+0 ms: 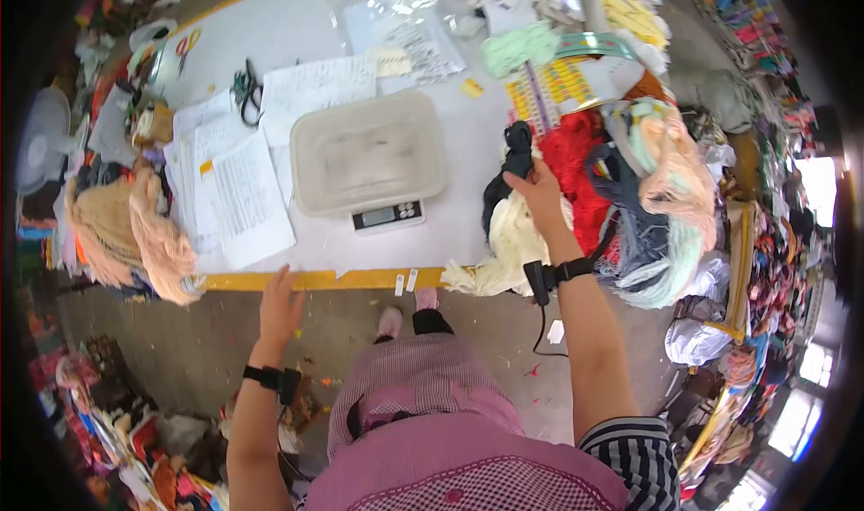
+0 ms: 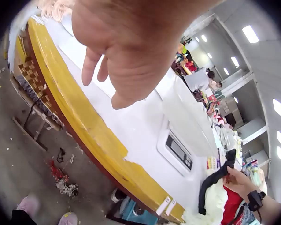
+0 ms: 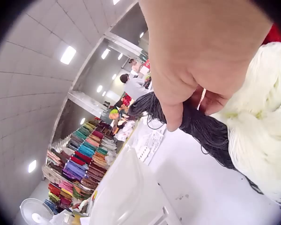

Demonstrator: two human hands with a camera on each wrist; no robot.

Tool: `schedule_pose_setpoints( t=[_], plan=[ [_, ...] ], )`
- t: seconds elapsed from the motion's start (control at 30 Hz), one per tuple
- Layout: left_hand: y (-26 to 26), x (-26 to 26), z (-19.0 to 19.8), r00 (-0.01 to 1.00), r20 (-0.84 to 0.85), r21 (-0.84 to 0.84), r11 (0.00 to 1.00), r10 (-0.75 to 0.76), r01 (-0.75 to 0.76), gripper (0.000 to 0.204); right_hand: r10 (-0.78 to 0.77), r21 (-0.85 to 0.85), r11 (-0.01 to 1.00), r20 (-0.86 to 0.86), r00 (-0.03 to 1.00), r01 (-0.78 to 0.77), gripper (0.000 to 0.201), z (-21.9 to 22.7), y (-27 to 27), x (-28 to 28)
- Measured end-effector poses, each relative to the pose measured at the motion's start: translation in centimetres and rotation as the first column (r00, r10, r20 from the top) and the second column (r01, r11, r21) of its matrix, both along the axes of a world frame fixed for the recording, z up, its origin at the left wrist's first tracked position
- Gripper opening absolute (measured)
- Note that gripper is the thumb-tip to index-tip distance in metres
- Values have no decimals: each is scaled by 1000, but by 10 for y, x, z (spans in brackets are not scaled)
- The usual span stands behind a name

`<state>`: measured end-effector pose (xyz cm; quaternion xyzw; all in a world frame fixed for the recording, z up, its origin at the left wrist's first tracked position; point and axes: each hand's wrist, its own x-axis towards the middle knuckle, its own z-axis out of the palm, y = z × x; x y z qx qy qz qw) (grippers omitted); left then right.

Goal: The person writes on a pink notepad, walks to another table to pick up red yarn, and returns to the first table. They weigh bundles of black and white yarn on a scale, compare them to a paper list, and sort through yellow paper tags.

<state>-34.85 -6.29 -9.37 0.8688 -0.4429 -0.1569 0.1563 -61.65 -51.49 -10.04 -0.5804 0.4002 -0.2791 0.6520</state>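
My right hand (image 1: 540, 198) pinches a skein of black yarn (image 3: 203, 131) between thumb and fingers. The skein lies along the left side of a cream yarn bundle (image 1: 517, 246), with red yarn (image 1: 573, 174) just behind. At the table's front edge my left hand (image 1: 282, 306) hovers with fingers loosely extended, holding nothing. Between the hands, a translucent plastic tub (image 1: 369, 151) sits on a small digital scale (image 1: 389, 217), whose display and buttons show at the front.
Printed sheets (image 1: 243, 196) and black-handled scissors (image 1: 247, 93) lie left of the tub. Peach yarn (image 1: 135, 232) hangs over the left front corner. Grey and peach skeins (image 1: 670, 178) pile up at the right. Packets and a yellow label sheet (image 1: 549, 93) are at the back right.
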Motion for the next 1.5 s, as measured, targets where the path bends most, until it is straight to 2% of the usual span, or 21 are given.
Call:
schedule_pose_setpoints(
  t=[0.17, 0.23, 0.43, 0.57, 0.63, 0.7, 0.73, 0.8, 0.87, 0.93, 0.97, 1.03, 1.07, 1.13, 1.17, 1.2, 1.23, 1.3, 1.37, 1.43, 1.5],
  plan=[
    [-38, -34, 19, 967, -124, -120, 971, -223, 208, 40, -99, 18, 995, 130, 986, 98, 35, 71, 21, -24],
    [-46, -49, 23, 947, -135, -175, 948, -292, 267, 38, -99, 49, 995, 355, 930, 87, 37, 95, 28, -31],
    [-49, -85, 52, 882, -129, -251, 876, -452, 412, 26, -82, -11, 993, 642, 763, 116, 36, 189, 58, -60],
    [-57, -111, 59, 832, -148, -307, 825, -534, 475, 22, -135, -46, 978, 614, 778, 206, 37, 249, 103, -111],
    [-59, -132, 74, 817, -155, -329, 809, -555, 488, 21, -57, -26, 996, 605, 794, 91, 33, 259, 117, -147],
    [-82, -160, 93, 776, -384, -311, 862, -499, 400, 21, -154, 24, 985, 569, 808, 171, 35, 267, 134, -180],
    [-98, -177, 111, 772, -372, -320, 851, -516, 415, 21, -119, -4, 990, 504, 855, 140, 35, 269, 139, -197],
    [-133, -219, 152, 646, -582, -423, 862, -494, 278, 25, -170, 7, 984, 370, 913, 180, 34, 270, 149, -228],
    [-177, -267, 181, 558, -637, -471, 841, -532, 266, 28, -204, -25, 975, 278, 939, 220, 34, 260, 155, -265],
    [-218, -333, 204, 213, -807, -521, 833, -551, 185, 39, -244, -41, 966, 195, 950, 257, 34, 261, 160, -295],
    [-237, -370, 207, 176, -744, -609, 762, -645, 220, 42, -198, -96, 972, 147, 969, 213, 36, 252, 155, -318],
    [-269, -437, 205, 36, -896, -418, 869, -442, 265, 41, -146, -163, 972, 145, 978, 170, 42, 248, 149, -359],
    [-285, -468, 207, 33, -894, -421, 862, -447, 284, 41, -181, -506, 856, -100, 978, 107, 51, 231, 137, -393],
    [-311, -530, 216, -71, -931, -361, 875, -358, 324, 37, -258, -509, 840, -73, 963, 187, 56, 248, 131, -446],
    [-324, -563, 217, -75, -931, -360, 866, -357, 348, 37, -314, -517, 821, -52, 948, 244, 61, 256, 126, -471],
    [-338, -593, 218, -116, -916, -401, 859, -384, 318, 38, -272, -664, 727, -46, 961, 174, 70, 257, 117, -501],
    [-351, -620, 218, -151, -900, -436, 856, -409, 277, 38, -277, -665, 724, -38, 960, 183, 70, 260, 109, -528],
    [-376, -669, 222, -96, -882, -464, 818, -461, 339, 34, -330, -553, 795, -49, 943, 249, 74, 270, 94, -573],
    [-405, -707, 215, -17, -817, -531, 740, -577, 413, 30, -400, -572, 761, -42, 916, 306, 68, 277, 73, -610],
    [-434, -737, 222, -48, -844, -502, 755, -534, 422, 26, -500, -779, 582, -114, 858, 235, 59, 273, 47, -648],
    [-470, -759, 223, -86, -845, -481, 679, -528, 554, 22, -560, -765, 553, -46, 827, 332, 51, 265, 18, -670]
  ],
)
